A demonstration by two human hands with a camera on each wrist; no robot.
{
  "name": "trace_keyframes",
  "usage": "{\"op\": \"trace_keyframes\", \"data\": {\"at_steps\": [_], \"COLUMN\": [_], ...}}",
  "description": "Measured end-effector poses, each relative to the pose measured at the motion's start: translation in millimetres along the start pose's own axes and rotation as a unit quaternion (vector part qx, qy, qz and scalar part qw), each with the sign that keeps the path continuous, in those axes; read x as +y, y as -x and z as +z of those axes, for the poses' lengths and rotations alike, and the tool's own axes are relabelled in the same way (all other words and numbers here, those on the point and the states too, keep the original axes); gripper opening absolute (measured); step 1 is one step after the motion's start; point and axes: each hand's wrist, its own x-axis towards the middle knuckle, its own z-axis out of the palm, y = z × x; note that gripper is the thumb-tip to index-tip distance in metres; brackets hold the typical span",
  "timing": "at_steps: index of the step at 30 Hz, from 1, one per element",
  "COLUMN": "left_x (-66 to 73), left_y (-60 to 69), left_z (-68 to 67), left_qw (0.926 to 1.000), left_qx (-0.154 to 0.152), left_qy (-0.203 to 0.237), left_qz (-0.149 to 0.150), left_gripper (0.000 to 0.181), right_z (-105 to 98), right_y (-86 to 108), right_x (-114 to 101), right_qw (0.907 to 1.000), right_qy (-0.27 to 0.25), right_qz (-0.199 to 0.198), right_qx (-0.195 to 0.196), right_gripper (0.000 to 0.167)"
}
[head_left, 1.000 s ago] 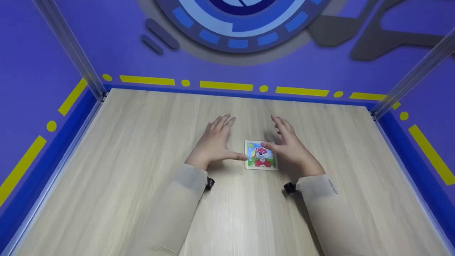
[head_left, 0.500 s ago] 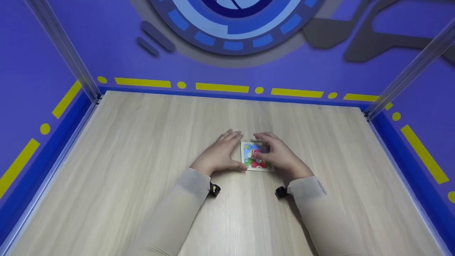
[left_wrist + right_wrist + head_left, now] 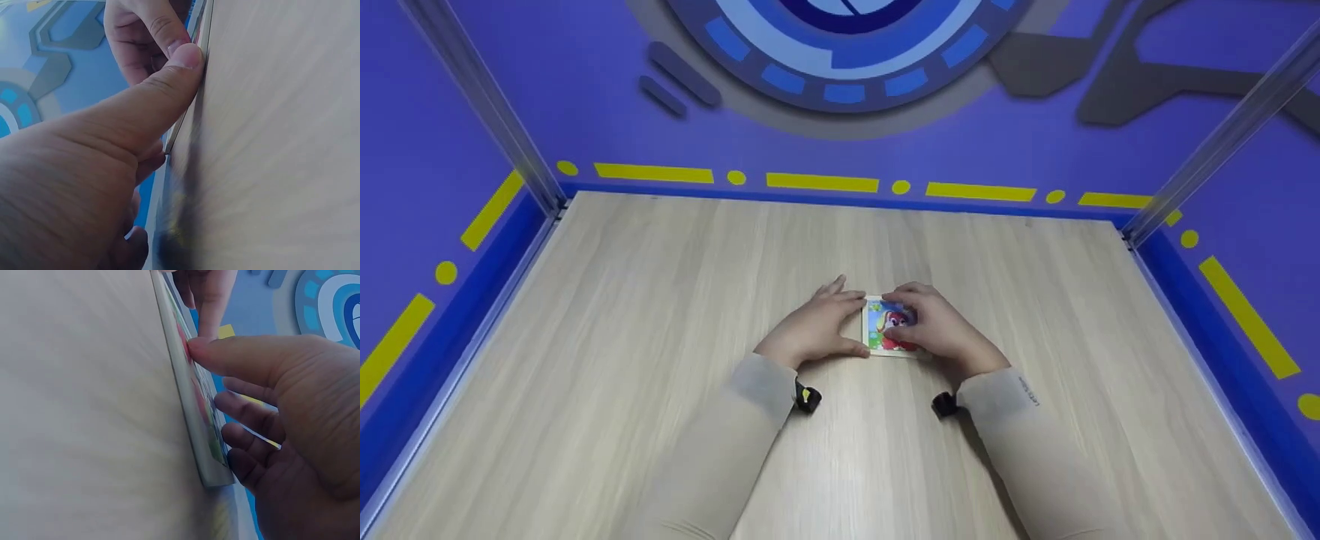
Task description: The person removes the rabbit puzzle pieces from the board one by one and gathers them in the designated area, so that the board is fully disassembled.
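A small square picture puzzle (image 3: 876,330) with a pale border and a red, long-eared cartoon animal lies flat on the table. My left hand (image 3: 817,326) holds its left side, thumb at the near corner and a finger at the far corner. Over the right part is my right hand (image 3: 941,326), its thumb tip on the picture and its bent fingers reaching the far edge. That hand hides much of the puzzle's right half. In the right wrist view, the right thumb (image 3: 242,357) touches the puzzle face, while the other fingers stay apart from the thumb.
The wood-grain table (image 3: 660,300) extends around the hands. Blue panels with yellow marks (image 3: 821,182) enclose its back and sides, with metal posts (image 3: 510,127) at the rear corners. A small black device (image 3: 808,397) sits at the left wrist, another (image 3: 944,405) at the right.
Both hands have come down and inward onto the puzzle. The left hand has closed on the left edge; the right thumb has moved farther left across the picture. The view shifts slightly.
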Motion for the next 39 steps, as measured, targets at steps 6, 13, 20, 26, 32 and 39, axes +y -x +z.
{"op": "trace_keyframes", "data": {"at_steps": [6, 13, 20, 26, 32, 39], "left_x": [0.2, 0.0, 0.8, 0.6, 0.6, 0.3], "left_y": [-0.5, 0.5, 0.3, -0.3, -1.1, -2.8], "left_z": [1.1, 1.3, 1.3, 0.0, -0.4, 1.5], "left_qw": [1.0, 1.0, 0.9999, 0.9999, 0.9998, 0.9999], "left_qx": [-0.002, -0.003, 0.005, 0.0, 0.002, 0.002], "left_qy": [-0.008, -0.009, -0.005, -0.01, -0.016, -0.012], "left_qz": [0.0, 0.003, 0.01, 0.005, 0.007, 0.007], "left_gripper": [0.097, 0.096, 0.095, 0.096, 0.095, 0.096], "right_z": [1.5, 1.8, -0.6, -1.4, -1.3, -0.7], "right_y": [-1.7, -3.9, -9.0, -10.6, -10.2, -12.8], "right_x": [-6.3, -29.5, -44.3, -43.2, -40.0, -31.3], "right_qw": [0.9996, 0.9948, 0.9888, 0.9897, 0.9925, 0.9945], "right_qy": [0.017, 0.089, 0.128, 0.12, 0.098, 0.058], "right_qz": [0.022, 0.039, 0.061, 0.058, 0.055, 0.063], "right_qx": [-0.003, -0.031, -0.047, -0.052, -0.049, -0.059], "right_gripper": [0.055, 0.053, 0.051, 0.054, 0.056, 0.053]}}
